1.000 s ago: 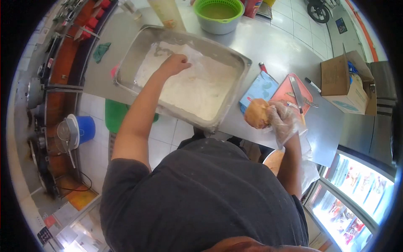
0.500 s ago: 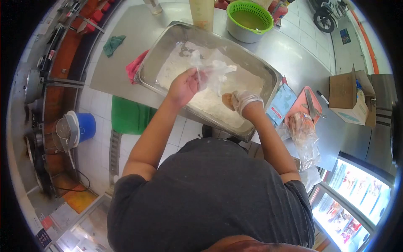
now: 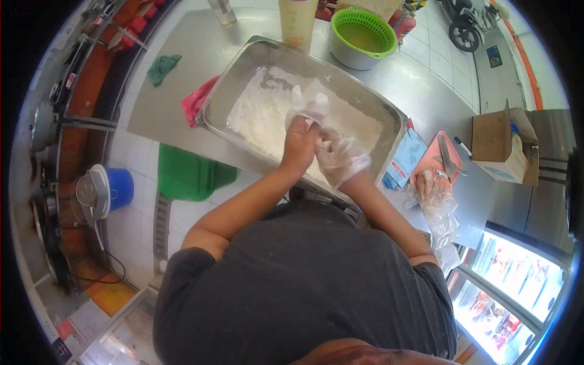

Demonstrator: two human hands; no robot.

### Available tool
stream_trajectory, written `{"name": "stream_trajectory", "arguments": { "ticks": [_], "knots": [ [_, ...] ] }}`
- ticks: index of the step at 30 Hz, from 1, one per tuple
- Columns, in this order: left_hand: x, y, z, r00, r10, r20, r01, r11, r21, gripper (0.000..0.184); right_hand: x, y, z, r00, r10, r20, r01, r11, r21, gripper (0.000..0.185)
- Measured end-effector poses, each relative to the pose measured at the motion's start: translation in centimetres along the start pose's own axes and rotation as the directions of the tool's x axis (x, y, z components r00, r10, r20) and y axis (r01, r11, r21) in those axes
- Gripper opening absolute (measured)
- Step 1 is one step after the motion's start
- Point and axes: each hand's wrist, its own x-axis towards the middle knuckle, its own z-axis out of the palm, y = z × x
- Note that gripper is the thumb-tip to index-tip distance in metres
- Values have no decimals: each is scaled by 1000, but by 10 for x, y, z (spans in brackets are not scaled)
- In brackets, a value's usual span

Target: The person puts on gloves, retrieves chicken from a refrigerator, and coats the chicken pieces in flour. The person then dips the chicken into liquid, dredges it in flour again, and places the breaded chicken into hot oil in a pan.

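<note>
Over the large metal tray [image 3: 240, 58] of white flour [image 3: 258, 103], my two hands meet. A clear plastic glove [image 3: 310, 103] sits loosely over the fingers of my left hand [image 3: 299, 143], its tip wrinkled and standing off them. The left palm and wrist are bare, and the fingers point forward into the plastic. My right hand [image 3: 342, 159] wears a similar clear glove. Its fingers are closed on the edge of the left glove, right beside the left fingers. Plastic partly hides the fingertips of both hands.
Behind the tray stand a tall tan container [image 3: 297, 24] and a green colander in a bowl [image 3: 364, 36]. A red cloth [image 3: 198, 103] lies at left. To the right are a blue packet [image 3: 406, 157], a pink board with a knife [image 3: 439, 157], and a cardboard box [image 3: 502, 143].
My hands have come together. My right hand has moved left from low over the flour and taken the left glove's edge. The left hand has moved right and slightly down.
</note>
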Motion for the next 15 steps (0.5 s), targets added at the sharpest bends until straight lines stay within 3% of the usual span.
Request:
{"name": "stream_trajectory", "arguments": {
  "ticks": [2, 3, 9, 13, 15],
  "knots": [
    [-2, -5, 12, 1000, 18, 3, -17, 995, -96, 40, 4, 13, 12, 997, 68, 46, -65, 995, -75, 21],
    [0, -9, 12, 999, 42, 33, -38, 993, -109, 48, 3, 19, 14, 995, 94, 43, -94, 995, -15, 19],
    [13, -12, 5, 1000, 27, -15, -29, 996, -83, 43, 1, 43, 12, 996, 79, 49, -85, 987, 136, 15],
    [26, -6, 1, 999, -49, 12, 51, 959, -278, 37, -2, 36, 7, 998, 39, -40, -37, 998, 44, 18],
    [20, 0, 8, 993, -102, 67, 117, 947, -298, 37, 3, 19, -1, 985, 161, -68, -161, 987, 3, 23]
  ]
}}
